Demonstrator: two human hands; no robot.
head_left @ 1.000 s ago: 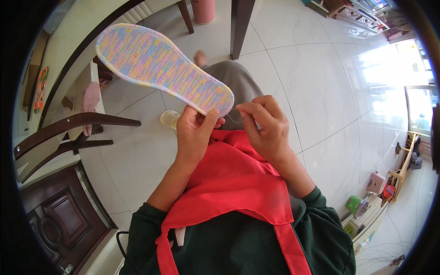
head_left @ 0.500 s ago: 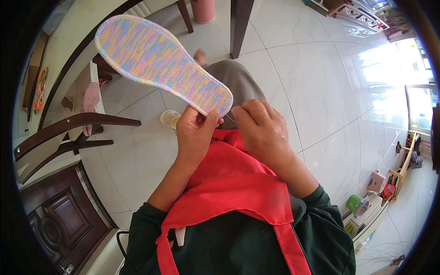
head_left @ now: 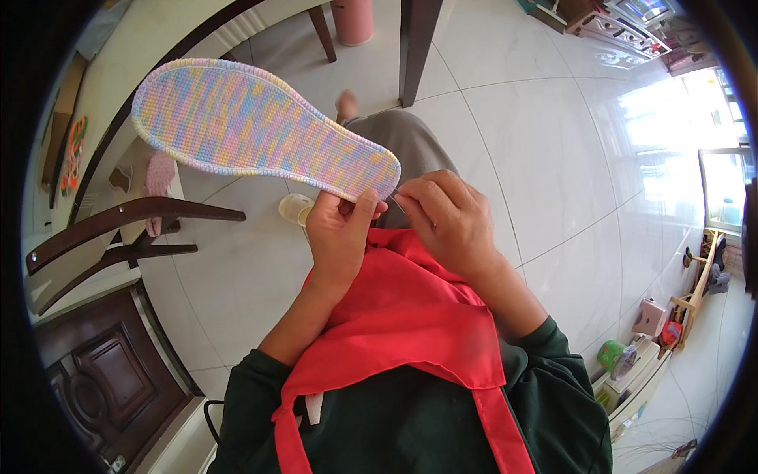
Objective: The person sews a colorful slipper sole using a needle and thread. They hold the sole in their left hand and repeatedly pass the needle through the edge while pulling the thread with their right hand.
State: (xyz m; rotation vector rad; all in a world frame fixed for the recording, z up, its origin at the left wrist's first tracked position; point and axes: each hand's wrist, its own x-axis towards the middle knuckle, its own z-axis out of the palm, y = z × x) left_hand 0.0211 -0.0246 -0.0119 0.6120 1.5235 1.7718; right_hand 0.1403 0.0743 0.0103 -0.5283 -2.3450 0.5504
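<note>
A long pastel insole (head_left: 253, 126), speckled pink, yellow and blue with a stitched pale rim, stretches up and left from my hands. My left hand (head_left: 339, 233) pinches its narrow heel end between thumb and fingers, from below. Close beside the heel's right edge, my right hand (head_left: 450, 217) is closed, thumb and forefinger pinched together. A thin, dark needle (head_left: 397, 201) shows between these fingertips and the insole's rim. The rest of it is hidden by my fingers.
A red apron (head_left: 403, 324) covers my lap. To the left stand a dark wooden chair (head_left: 134, 209) and a pale table (head_left: 110, 103). A dark table leg (head_left: 418, 51) and a pink bin (head_left: 352, 22) are ahead. One pale shoe (head_left: 295, 208) lies on the tiles.
The insole's wide end has swung down and to the left. My right fingertips have shifted slightly at the heel's edge, where a thin pale thread showed before.
</note>
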